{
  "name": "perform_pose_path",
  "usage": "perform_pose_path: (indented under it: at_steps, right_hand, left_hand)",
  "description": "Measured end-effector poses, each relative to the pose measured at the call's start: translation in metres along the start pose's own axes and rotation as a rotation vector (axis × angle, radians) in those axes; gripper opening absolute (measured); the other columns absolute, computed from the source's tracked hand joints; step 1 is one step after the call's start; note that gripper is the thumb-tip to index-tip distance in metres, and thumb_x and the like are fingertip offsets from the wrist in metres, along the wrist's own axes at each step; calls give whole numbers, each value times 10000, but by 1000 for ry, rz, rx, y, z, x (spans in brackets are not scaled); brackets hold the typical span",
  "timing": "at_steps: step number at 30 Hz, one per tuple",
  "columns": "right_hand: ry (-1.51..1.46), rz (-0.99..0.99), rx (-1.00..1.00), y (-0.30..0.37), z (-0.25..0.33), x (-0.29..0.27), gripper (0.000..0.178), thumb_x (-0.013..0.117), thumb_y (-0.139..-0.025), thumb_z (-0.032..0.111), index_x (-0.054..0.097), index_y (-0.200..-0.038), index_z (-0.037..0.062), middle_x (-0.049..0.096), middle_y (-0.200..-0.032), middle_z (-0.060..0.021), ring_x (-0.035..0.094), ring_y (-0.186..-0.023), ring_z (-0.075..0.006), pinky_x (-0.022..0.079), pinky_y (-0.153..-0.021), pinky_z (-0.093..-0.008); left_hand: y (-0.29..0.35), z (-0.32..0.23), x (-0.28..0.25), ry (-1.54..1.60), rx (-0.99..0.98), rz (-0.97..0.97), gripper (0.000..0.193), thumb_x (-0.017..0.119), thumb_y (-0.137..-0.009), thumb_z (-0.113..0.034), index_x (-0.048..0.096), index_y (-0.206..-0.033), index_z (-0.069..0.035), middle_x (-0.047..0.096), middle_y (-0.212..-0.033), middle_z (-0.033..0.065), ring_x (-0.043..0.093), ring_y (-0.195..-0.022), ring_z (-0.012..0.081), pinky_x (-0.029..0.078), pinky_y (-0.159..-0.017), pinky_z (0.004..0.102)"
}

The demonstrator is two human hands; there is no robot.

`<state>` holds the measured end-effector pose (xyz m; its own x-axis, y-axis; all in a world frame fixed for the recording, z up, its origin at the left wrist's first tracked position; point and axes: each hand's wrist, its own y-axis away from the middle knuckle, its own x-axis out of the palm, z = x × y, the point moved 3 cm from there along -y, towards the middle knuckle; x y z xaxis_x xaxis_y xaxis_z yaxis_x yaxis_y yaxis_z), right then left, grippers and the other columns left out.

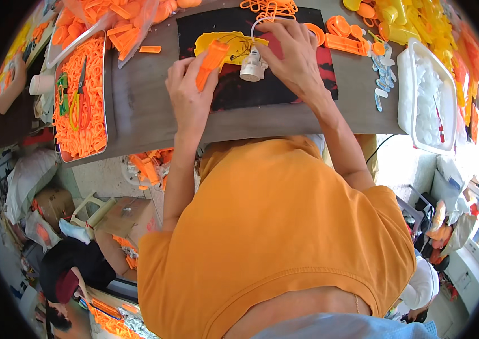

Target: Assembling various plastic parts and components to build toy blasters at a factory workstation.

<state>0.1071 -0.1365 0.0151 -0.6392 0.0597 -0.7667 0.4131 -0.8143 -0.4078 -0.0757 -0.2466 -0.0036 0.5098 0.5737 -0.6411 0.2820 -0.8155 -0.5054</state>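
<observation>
My left hand (190, 85) is closed round an orange rectangular plastic piece (214, 61), tilted up over the dark mat. My right hand (294, 56) is curled, its thumb and fingers at a small white part (252, 68) with a round base. A thin white tube (255, 25) loops up from that part toward my right fingers; the exact grip is partly hidden. Behind both hands lies a flat yellow piece (231, 40) with thin dark wires across it. The black mat (239, 95) with red patches lies beneath.
At left a tray (108, 113) holds small orange parts, with scissors (82, 76) and cutters (61, 93) on top. A white bin (404, 99) of clear parts stands right. Orange pieces (346, 42), clear bluish pieces (383, 73) and a yellow heap (400, 22) line the right. Other people work nearby.
</observation>
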Motion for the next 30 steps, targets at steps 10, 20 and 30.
perform_pose_path:
  at_steps: [10, 20, 30]
  right_hand:
    - [-96, 109, -246, -8, 12, 33, 242, 596, -915, 248, 697, -1122, 173, 507, -1301, -72, 408, -1217, -266, 265, -1044, -431]
    - [-193, 50, -234, -18, 17, 40, 280, 562, -915, 291, 710, -1073, 114, 451, -1384, -117, 366, -1251, -321, 226, -1108, -444]
    - [-116, 262, -190, -20, -2, 37, 325, 503, -966, 331, 721, -1121, 144, 419, -1447, -104, 294, -1318, -323, 209, -1114, -435]
  left_hand:
    - [1, 1, 17, 43, -5, -21, 286, 766, -776, -95, 715, -1057, -102, 539, -991, 67, 508, -940, 254, 448, -823, 365]
    - [1, 2, 17, 15, 9, -44, 290, 771, -757, -59, 712, -1039, -88, 531, -976, 83, 514, -923, 261, 466, -804, 356]
    - [-1, 2, 14, 67, 24, -17, 299, 735, -752, -9, 710, -1043, -75, 547, -1002, 93, 540, -942, 266, 489, -818, 359]
